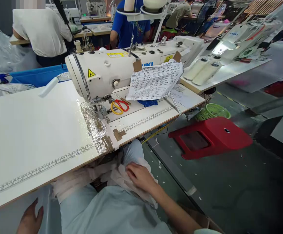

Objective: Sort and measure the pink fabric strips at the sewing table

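At the lower left, my left hand point(31, 217) is below the table edge, over a pale plastic bin point(49, 208), its thumb and fingers apart and nothing between them. My right hand point(140, 175) rests on thin whitish fabric point(122, 174) lying across my lap, its fingers curled down against the cloth; whether they pinch any of it is hidden. Above my lap stands a white sewing machine point(102, 71) on a white table point(39, 123). Red and yellow scissors point(119, 106) lie beside its needle area.
A handwritten sheet point(156, 81) hangs on the machine's front. To the right are a red stool point(219, 133), a green basket point(213, 111) and another machine with thread cones point(206, 71). People sit beyond the table. Measuring tapes run along its front edge.
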Motion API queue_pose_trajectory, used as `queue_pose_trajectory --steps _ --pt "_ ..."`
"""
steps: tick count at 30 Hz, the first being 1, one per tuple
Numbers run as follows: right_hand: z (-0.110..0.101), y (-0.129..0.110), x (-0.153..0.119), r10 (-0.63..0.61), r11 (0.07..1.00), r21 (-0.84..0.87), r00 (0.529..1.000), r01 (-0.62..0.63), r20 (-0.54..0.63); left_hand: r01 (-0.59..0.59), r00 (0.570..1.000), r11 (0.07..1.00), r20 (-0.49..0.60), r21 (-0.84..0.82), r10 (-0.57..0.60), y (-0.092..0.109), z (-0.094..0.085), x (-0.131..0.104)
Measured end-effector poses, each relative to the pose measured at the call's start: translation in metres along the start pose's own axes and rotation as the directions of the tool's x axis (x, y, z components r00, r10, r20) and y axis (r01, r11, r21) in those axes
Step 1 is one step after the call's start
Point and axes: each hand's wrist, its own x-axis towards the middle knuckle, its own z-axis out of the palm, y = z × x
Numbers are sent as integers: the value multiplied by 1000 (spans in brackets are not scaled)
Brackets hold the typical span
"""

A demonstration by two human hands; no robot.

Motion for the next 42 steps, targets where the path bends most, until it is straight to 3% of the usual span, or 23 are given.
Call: queue_pose_trajectory --steps 2,4,5,7,8,9,10,11,12,13,14,16,18,22,25,27,29,31,32,37,42 --pt "9 2 -12 73 997 -34 996 -71 53 7 999 996 44 -85 -3 35 0 -4" --pt "15 1 -25 113 993 -56 988 -107 109 27 998 972 68 -232 -11 90 1 -11" --pt "17 -1 -32 111 993 -56 985 -104 134 -44 993 936 85 -348 78 123 4 -15" --pt "20 -8 -47 89 996 -46 981 -82 175 -186 909 800 209 -570 361 190 16 -23" --pt "21 -12 -53 79 997 -38 979 -73 187 -239 824 722 259 -649 504 221 25 -27" --pt "22 -15 -59 73 997 -27 979 -70 192 -308 695 636 289 -708 658 249 34 -32" --pt "22 -16 -65 78 997 -14 979 -76 188 -379 540 550 305 -745 785 271 43 -37" --pt "23 -15 -69 92 996 3 979 -94 180 -452 398 507 343 -734 851 289 52 -41" --pt "23 -13 -73 118 992 21 979 -123 169 -520 282 486 396 -703 874 300 59 -45" --pt "23 -9 -75 157 986 38 976 -165 153 -573 202 475 447 -667 871 306 65 -48" --pt "24 -3 -77 208 975 50 969 -216 134 -611 159 479 495 -630 854 307 69 -50" --pt "25 7 -76 322 943 62 943 -327 89 -638 132 499 555 -587 821 300 74 -53" --pt "28 13 -72 400 913 63 916 -402 42 -640 133 522 588 -564 798 289 75 -54" --pt "29 7 -56 383 923 35 923 -382 -21 -639 154 559 625 -528 766 279 72 -54" --pt "28 -2 -48 309 951 -12 951 -309 -13 -624 232 556 550 -549 803 285 72 -53" --pt "28 -5 -47 271 963 -15 963 -270 15 -639 257 490 436 -593 862 290 72 -51" --pt "28 -6 -51 235 972 -3 971 -235 37 -676 203 408 378 -614 903 295 73 -51" --pt "28 -3 -57 218 975 21 974 -219 54 -707 133 376 409 -599 903 297 74 -52" --pt "29 0 -60 230 972 34 971 -232 58 -715 119 377 430 -588 895 297 75 -52" --pt "31 15 -59 419 906 57 908 -419 16 -728 132 390 443 -563 887 292 77 -55" --pt "31 6 -38 447 893 -26 892 -449 -70 -718 147 379 405 -583 902 292 78 -56"
